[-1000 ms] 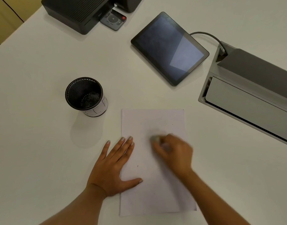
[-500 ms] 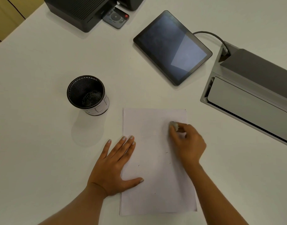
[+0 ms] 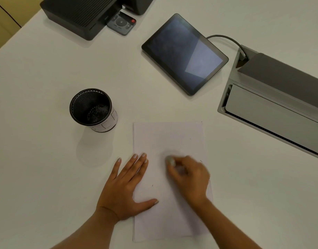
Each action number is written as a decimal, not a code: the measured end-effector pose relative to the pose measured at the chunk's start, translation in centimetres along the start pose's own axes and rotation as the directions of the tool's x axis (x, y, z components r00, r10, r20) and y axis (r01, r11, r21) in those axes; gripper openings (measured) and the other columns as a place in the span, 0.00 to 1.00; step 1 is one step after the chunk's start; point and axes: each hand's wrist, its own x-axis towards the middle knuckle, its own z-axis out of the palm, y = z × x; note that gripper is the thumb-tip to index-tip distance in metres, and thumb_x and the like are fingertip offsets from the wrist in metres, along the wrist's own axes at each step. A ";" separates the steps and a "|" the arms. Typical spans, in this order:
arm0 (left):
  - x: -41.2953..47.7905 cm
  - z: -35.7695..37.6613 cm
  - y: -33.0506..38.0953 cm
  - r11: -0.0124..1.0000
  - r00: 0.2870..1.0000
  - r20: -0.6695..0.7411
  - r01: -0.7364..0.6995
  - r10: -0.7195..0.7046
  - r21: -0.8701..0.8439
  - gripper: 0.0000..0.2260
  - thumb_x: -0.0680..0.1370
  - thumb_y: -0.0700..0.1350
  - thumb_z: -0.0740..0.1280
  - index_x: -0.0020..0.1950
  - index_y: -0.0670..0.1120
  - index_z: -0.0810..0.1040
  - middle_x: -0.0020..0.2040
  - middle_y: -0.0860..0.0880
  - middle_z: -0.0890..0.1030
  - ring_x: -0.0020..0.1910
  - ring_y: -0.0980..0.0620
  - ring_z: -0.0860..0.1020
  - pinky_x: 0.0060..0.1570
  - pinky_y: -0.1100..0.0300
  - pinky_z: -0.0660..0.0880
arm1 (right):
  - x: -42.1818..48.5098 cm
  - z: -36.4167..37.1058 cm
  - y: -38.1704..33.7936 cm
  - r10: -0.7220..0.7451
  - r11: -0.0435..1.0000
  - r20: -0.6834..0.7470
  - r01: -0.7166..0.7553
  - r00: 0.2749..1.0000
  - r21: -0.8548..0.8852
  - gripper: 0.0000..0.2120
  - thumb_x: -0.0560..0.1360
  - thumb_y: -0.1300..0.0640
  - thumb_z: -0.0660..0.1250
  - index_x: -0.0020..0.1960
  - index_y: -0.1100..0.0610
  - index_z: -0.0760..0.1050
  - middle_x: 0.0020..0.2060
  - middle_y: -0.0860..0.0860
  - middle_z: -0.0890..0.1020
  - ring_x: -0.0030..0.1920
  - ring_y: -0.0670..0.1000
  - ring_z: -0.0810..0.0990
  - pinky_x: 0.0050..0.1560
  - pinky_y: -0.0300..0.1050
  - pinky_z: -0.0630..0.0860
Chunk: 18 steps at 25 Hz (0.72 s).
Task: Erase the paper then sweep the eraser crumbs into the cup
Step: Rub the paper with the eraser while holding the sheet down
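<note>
A white sheet of paper (image 3: 168, 139) lies on the white table in front of me. My left hand (image 3: 127, 187) rests flat with spread fingers on the sheet's left edge and pins it down. My right hand (image 3: 189, 176) is blurred by motion over the middle of the sheet, its fingers closed on a small pale eraser (image 3: 170, 160) that touches the paper. A few tiny dark crumbs (image 3: 152, 185) dot the sheet. The black mesh cup (image 3: 90, 106) stands upright to the left, beyond the paper, with pale specks at its bottom.
A dark tablet (image 3: 185, 53) with a cable lies beyond the paper. A grey device (image 3: 273, 101) fills the right side. A black machine (image 3: 79, 13) and a small remote (image 3: 121, 23) sit at the far left. The table edge runs at the upper left.
My right hand has swept the eraser from the paper's upper right back toward its middle, after going up there from the middle. The left hand and the cup have stayed put.
</note>
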 end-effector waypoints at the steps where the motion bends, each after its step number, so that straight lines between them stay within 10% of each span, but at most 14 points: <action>1: 0.0 0.0 0.0 1.000 1.000 0.000 0.001 -0.001 -0.004 0.46 0.73 0.75 0.60 0.81 0.45 0.61 0.82 0.50 0.58 0.81 0.50 0.57 0.79 0.44 0.51 | -0.9 0.0 -0.2 -0.058 0.998 0.030 0.059 0.998 -0.021 0.10 0.73 0.43 0.68 0.39 0.47 0.83 0.31 0.43 0.82 0.29 0.44 0.79 0.32 0.45 0.76; 6: 0.1 0.0 -0.1 1.000 1.000 0.001 -0.002 0.002 0.007 0.46 0.73 0.75 0.60 0.81 0.45 0.61 0.82 0.50 0.58 0.81 0.50 0.57 0.79 0.44 0.50 | 4.6 -1.8 1.2 0.356 0.932 -0.087 -0.346 0.931 0.105 0.05 0.72 0.44 0.73 0.41 0.42 0.80 0.36 0.41 0.83 0.36 0.40 0.80 0.43 0.46 0.79; 11: 0.2 -0.1 0.0 1.000 1.000 -0.004 0.004 -0.004 -0.008 0.46 0.73 0.75 0.60 0.81 0.45 0.61 0.82 0.50 0.58 0.81 0.50 0.56 0.79 0.44 0.50 | 0.0 -0.4 -0.9 0.187 0.974 0.067 -0.194 0.980 0.115 0.05 0.72 0.43 0.73 0.40 0.42 0.81 0.34 0.38 0.81 0.35 0.40 0.79 0.37 0.33 0.73; 15: 0.1 -0.1 0.0 1.000 1.000 -0.016 0.000 0.000 -0.009 0.45 0.74 0.75 0.60 0.81 0.45 0.61 0.82 0.50 0.59 0.81 0.51 0.56 0.80 0.44 0.49 | 5.0 -2.1 1.5 0.429 0.900 -0.110 -0.414 0.897 0.137 0.06 0.73 0.43 0.72 0.43 0.44 0.80 0.37 0.40 0.82 0.36 0.40 0.79 0.43 0.46 0.79; 18: 0.1 0.0 0.0 1.000 1.000 -0.021 -0.001 0.001 -0.008 0.45 0.73 0.75 0.61 0.81 0.46 0.61 0.82 0.50 0.59 0.81 0.50 0.57 0.80 0.45 0.49 | 0.3 0.1 -1.3 0.254 0.961 0.004 -0.253 0.967 0.110 0.07 0.73 0.44 0.72 0.41 0.47 0.82 0.36 0.42 0.83 0.36 0.43 0.81 0.39 0.44 0.78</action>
